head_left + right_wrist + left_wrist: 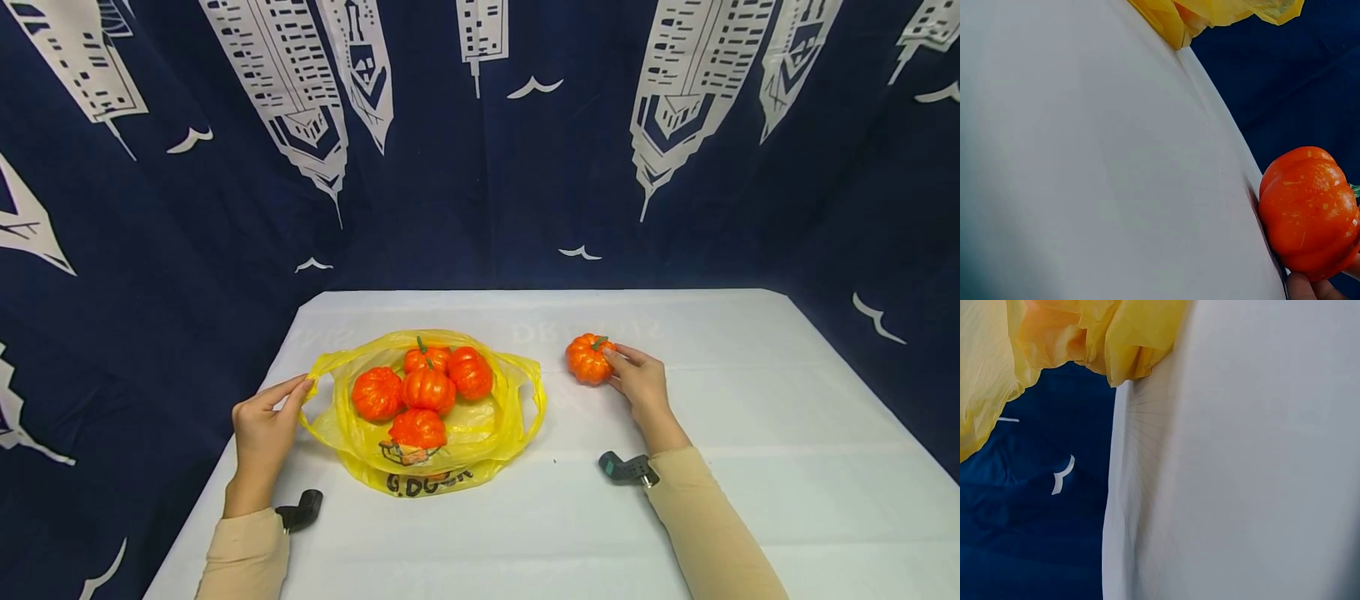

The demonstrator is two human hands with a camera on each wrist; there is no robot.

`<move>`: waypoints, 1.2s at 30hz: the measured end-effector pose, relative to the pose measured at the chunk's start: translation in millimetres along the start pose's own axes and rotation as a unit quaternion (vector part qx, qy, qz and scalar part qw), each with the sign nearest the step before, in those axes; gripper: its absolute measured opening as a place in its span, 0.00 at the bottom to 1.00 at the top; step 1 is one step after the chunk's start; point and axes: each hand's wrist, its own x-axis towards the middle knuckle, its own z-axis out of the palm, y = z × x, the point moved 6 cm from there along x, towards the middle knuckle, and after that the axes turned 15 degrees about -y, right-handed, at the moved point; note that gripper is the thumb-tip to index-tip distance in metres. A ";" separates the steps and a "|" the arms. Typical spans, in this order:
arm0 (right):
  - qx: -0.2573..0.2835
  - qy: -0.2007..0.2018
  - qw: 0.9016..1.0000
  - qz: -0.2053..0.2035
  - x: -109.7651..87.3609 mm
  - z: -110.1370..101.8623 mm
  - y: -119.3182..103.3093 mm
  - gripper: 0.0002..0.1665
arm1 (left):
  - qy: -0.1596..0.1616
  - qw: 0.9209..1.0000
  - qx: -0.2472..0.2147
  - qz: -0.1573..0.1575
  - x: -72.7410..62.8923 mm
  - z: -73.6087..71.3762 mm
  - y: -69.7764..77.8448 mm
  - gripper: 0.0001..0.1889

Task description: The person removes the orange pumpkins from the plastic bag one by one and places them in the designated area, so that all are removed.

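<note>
A yellow plastic bag (pixel 480 433) lies on the table with its mouth spread wide and several small orange pumpkins (pixel 429 390) inside. At the bag's left handle, my left hand (pixel 264 429) pinches the yellow plastic between thumb and fingers. To the right of the bag, my right hand (pixel 641 383) grips another small pumpkin (pixel 587 360) with a green stem, its thumb near the top. That pumpkin fills the right side of the right wrist view, with fingertips (pixel 1302 289) beneath it. Only the bag's crumpled side shows in the left wrist view; the left hand is out of that frame.
A white cloth (pixel 555 517) covers the table. Behind and beside it hangs a dark blue curtain (pixel 487 192) with white building and bird prints. Black wrist devices sit by the left sleeve (pixel 251 550) and the right sleeve (pixel 705 517).
</note>
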 end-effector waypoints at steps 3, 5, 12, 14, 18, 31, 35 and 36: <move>0.000 0.001 1.000 -0.003 0.1 -1.0 0.5 0.33 | -0.001 1.000 0.001 -0.004 -0.7 0.0 -0.6 0.07; -0.001 0.002 1.000 -0.005 0.1 -1.8 0.7 0.33 | -0.003 1.000 0.003 -0.006 -0.8 0.1 -0.9 0.07; 0.004 -0.001 1.000 -0.015 -0.4 -2.8 -0.6 0.33 | -0.002 1.000 0.003 -0.002 -0.4 0.2 -1.1 0.07; 0.006 -0.002 1.000 -0.018 -0.3 -3.7 -1.1 0.32 | -0.001 1.000 0.001 0.001 -0.2 0.3 -0.7 0.07; 0.003 -0.003 1.000 -0.020 -1.0 -4.7 -2.1 0.32 | 0.000 1.000 -0.002 0.005 -0.3 0.2 0.5 0.07; -0.005 0.008 1.000 -0.017 -8.4 -8.6 -12.7 0.31 | 0.001 1.000 -0.003 0.003 -0.6 -0.2 1.2 0.07; -0.005 0.019 1.000 -0.024 -13.7 -10.2 -20.1 0.31 | 0.000 1.000 -0.005 0.004 -0.5 0.3 1.0 0.07; -0.011 0.023 0.999 -0.027 -14.7 -10.8 -22.5 0.30 | 0.000 1.000 -0.007 0.003 -0.3 0.4 0.8 0.07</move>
